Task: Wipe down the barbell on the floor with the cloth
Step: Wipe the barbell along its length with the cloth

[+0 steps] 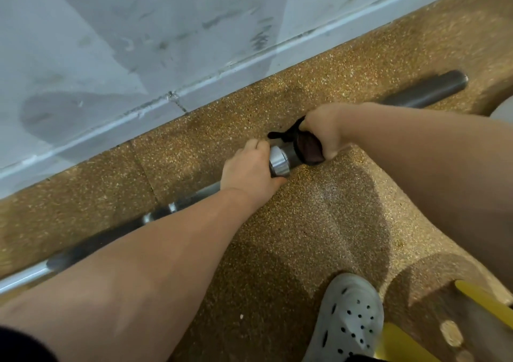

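Wiping at the collar, sleeve next.

My left hand (pixel 251 167) clamps the barbell (pixel 279 163) shaft beside the collar; my right hand (pixel 323 131) grips the dark cloth (pixel 308 147) around the sleeve, which runs up-right along the speckled floor (pixel 319 222) toward its free end.

No readable text, labels, brands or numbers anywhere in view.

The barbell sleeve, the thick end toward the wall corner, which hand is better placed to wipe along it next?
The right hand. It already grips the cloth around the barbell just past the collar, at the start of the sleeve. The left hand is bare and holds the shaft beside the collar, probably steadying it.
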